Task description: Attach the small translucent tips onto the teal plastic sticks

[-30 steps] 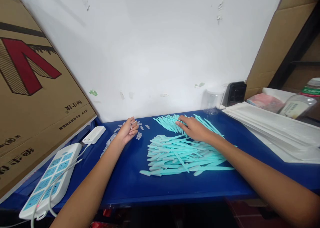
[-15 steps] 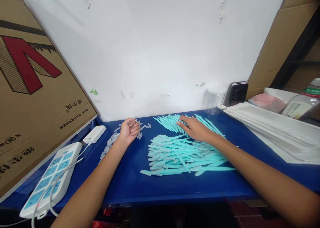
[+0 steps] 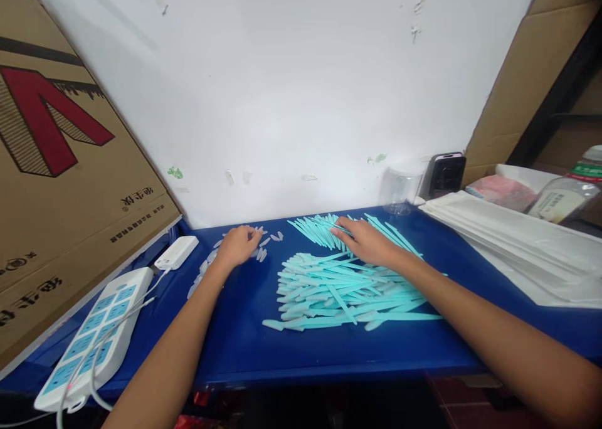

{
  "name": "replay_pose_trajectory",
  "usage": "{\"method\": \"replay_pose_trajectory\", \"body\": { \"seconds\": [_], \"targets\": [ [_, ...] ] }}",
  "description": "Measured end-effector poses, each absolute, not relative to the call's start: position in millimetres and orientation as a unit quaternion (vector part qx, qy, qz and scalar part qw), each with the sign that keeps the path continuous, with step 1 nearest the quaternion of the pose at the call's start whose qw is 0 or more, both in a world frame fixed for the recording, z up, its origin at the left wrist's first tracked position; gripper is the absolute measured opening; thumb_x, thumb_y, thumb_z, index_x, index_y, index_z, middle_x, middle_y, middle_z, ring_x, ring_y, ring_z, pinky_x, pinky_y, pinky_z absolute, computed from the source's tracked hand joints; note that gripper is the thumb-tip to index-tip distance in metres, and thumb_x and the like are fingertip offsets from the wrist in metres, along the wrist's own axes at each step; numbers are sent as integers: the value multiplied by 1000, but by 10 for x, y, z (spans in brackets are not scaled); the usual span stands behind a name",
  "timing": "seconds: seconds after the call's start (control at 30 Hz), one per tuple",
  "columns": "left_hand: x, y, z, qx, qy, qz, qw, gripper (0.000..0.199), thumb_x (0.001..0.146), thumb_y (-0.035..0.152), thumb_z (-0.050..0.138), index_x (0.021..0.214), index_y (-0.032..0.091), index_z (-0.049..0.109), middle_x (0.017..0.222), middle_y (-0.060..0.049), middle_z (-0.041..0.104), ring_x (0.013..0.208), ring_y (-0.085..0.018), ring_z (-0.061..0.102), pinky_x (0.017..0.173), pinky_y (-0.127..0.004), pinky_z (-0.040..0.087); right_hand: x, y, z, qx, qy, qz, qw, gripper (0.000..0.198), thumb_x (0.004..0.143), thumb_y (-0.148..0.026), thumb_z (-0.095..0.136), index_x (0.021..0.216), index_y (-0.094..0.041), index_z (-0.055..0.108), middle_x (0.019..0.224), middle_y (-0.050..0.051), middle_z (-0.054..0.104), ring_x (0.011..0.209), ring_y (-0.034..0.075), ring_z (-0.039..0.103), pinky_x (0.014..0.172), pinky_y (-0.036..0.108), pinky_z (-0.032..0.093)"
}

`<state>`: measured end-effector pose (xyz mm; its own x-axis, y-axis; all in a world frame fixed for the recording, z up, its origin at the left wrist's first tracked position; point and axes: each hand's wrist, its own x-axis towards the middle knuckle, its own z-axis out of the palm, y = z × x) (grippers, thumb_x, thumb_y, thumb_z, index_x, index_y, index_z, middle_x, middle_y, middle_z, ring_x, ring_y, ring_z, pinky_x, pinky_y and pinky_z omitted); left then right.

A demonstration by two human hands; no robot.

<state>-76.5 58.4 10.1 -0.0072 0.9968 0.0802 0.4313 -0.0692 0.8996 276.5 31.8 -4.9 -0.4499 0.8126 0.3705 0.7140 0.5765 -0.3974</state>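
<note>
My right hand (image 3: 364,238) is closed on a thin turquoise stick, which looks like an eyebrow razor (image 3: 342,229), above the far row of such razors (image 3: 310,229). Below that hand lies a larger heap of turquoise razors (image 3: 324,291) with pale, capped-looking ends. At the left, my left hand (image 3: 241,244) is palm down over scattered small clear plastic caps (image 3: 207,263). Its thumb and fingers come together in a pinch among the caps. What is between those fingertips is too small to make out.
A white power strip (image 3: 94,341) with cables and a white adapter (image 3: 176,253) lie on the blue table (image 3: 329,354) at left. A cardboard box (image 3: 94,184) leans there. At right are a clear jar (image 3: 402,190), a phone (image 3: 446,175), white bags (image 3: 527,247) and a bottle (image 3: 569,197).
My left hand has turned from palm up with curled fingers to palm down, its fingertips now among the clear caps. My right hand has barely moved and keeps its razor.
</note>
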Motion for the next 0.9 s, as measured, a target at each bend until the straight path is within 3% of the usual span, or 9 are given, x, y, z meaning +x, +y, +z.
{"method": "replay_pose_trajectory", "body": {
  "seconds": [0.1,0.2,0.4,0.63,0.9],
  "targets": [
    [-830,543,138,737,597,259,184,55,81,55,70,46,21,46,44,1,40,47,-15,34,55,-31,17,2763,316,-46,-450,-847,92,267,32,108,-46,35,91,-23,49,68,1,58,58,20,53,61,30,30],
    [-890,521,162,784,600,137,86,55,81,68,65,55,22,56,51,-2,53,52,-19,47,56,-30,23,2763,308,-36,-452,-846,92,266,31,108,-46,36,91,-23,49,68,1,58,59,20,54,61,30,30],
    [-944,527,98,762,621,148,108,47,64,66,82,66,23,65,57,-4,61,54,-22,52,52,-28,24,2757,267,0,-456,-846,100,260,33,108,-47,34,89,-23,48,68,1,58,58,20,53,60,31,30],
    [-777,533,-36,766,601,185,136,29,71,39,80,59,23,60,55,-2,57,52,-20,46,56,-28,24,2751,270,-10,-452,-846,105,263,34,108,-48,34,90,-23,50,71,2,60,60,20,54,61,32,32],
    [-649,506,-129,741,609,249,137,34,76,25,73,62,24,43,54,1,37,63,-25,50,66,-29,28,2745,268,-20,-457,-844,115,257,34,107,-49,35,93,-22,51,68,1,57,59,20,53,61,31,32]
  ]
}}
